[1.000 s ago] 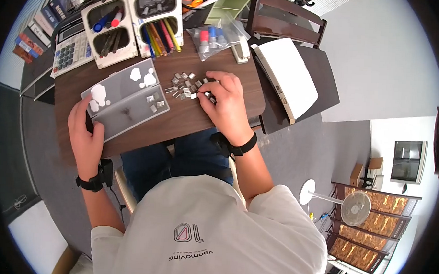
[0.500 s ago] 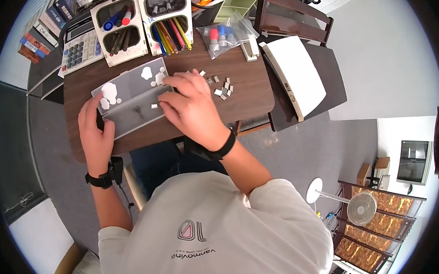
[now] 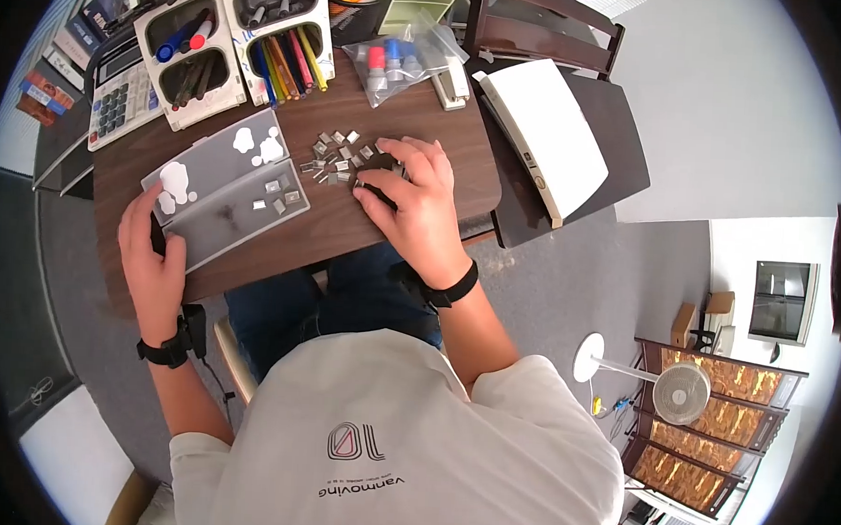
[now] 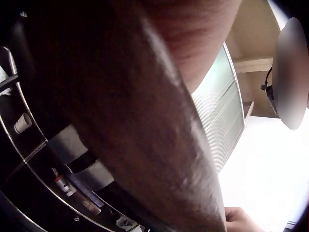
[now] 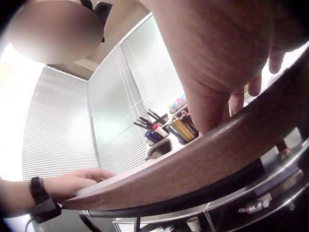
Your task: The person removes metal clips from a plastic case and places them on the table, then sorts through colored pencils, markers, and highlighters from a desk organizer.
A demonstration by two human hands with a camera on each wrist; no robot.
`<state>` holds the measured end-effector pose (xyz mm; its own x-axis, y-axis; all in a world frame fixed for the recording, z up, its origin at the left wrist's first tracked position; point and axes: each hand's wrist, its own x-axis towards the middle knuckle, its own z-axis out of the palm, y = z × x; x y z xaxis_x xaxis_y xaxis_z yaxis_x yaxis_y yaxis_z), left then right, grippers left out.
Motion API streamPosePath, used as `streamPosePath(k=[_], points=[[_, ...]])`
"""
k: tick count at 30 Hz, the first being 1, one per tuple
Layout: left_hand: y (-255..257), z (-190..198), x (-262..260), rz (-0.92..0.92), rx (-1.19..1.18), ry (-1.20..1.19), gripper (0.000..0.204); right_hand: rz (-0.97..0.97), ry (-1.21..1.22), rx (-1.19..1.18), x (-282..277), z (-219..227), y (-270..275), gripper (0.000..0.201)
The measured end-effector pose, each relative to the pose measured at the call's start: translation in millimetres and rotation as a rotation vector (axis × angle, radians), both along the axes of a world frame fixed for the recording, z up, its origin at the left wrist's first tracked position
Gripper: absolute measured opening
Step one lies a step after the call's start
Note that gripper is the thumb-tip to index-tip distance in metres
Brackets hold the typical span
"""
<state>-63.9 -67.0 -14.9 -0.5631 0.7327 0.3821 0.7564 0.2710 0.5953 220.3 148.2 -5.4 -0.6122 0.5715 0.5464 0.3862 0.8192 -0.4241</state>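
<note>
A translucent grey plastic case (image 3: 206,239) with white cloud shapes lies unfolded on the brown desk (image 3: 305,211). My left hand (image 3: 153,260) holds its left end, fingers at the far part and thumb at the near edge. Inside the case's right end sit several small silver metal pieces (image 3: 273,187). More metal pieces (image 3: 339,153) lie loose in a pile right of the case. Over the pile's right side is my right hand (image 3: 418,201), fingers bent down, thumb and index tips close together among the pieces. I cannot tell whether a piece is between them.
Behind the case stand a white pen organizer (image 3: 245,91) and a calculator (image 3: 127,104). A clear bag (image 3: 401,60) with red- and blue-capped bottles and a white stapler (image 3: 452,86) lie at the back right. A white boxy device (image 3: 548,141) rests on a dark surface farther right.
My right hand went left over the case's right end, then back to the loose pieces. One more metal piece shows in the case than a second ago. The left hand stays on the case.
</note>
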Motion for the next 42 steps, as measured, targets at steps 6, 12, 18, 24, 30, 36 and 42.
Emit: streamPosePath(k=[6,12,18,24,30,36,42], points=[[-0.7,-2.2,-0.8,0.006,0.004,-0.001,0.062,0.055,-0.02,0.0,-11.4,2.8,-1.2,0.017],[-0.5,-0.2,0.6,0.019,-0.006,0.013,0.062,0.265,0.096,-0.033,-62.2,12.3,-29.7,0.015],[-1.3,-0.4,1.1,0.024,-0.003,-0.002,0.063,0.307,0.004,-0.011,-76.0,8.6,-35.2,0.015],[-0.9,-0.9,0.9,0.032,-0.015,0.005,0.063,0.11,0.026,0.026,-33.4,16.7,-7.4,0.016],[-1.5,-5.0,-2.0,0.029,-0.033,0.04,0.063,-0.049,-0.019,-0.004,13.5,10.6,17.2,0.017],[1.1,-1.5,0.1,0.012,0.002,0.006,0.062,-0.043,-0.035,0.004,11.6,-1.5,14.9,0.018],[1.3,1.2,1.6,0.012,0.01,0.015,0.061,0.071,0.029,0.013,-18.7,5.8,7.0,0.019]])
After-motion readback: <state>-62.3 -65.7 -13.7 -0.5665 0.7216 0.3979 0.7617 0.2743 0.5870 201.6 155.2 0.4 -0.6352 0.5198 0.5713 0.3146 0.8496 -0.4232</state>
